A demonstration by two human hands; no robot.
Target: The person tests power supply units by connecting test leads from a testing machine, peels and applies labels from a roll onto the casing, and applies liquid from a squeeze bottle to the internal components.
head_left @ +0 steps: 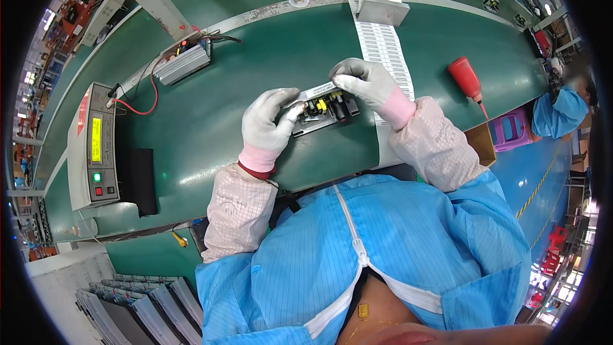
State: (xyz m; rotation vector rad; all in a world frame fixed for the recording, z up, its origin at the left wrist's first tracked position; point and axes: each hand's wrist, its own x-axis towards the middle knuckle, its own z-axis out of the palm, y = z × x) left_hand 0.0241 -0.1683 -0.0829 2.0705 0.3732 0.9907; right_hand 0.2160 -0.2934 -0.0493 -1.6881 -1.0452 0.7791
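Circuit board module [325, 114] above green desk [211, 134], tilted. Left hand [271, 121]: fingers curled, gripping its left end. Right hand [367, 83]: thumb and forefinger nearly closed at the white label strip [317, 91] along its upper edge.

So there's just the one view here, a head cam on the person, super wide fisheye with black corners. It looks steeply down and a bit forward, so their own blue jacket [294, 236] fills the bottom of the frame. Both gloved hands, left [367, 83] and right [271, 121], sit mid-frame at close range, the green worktop [211, 115] curves around them, and the blue floor [533, 179] shows off to the right.
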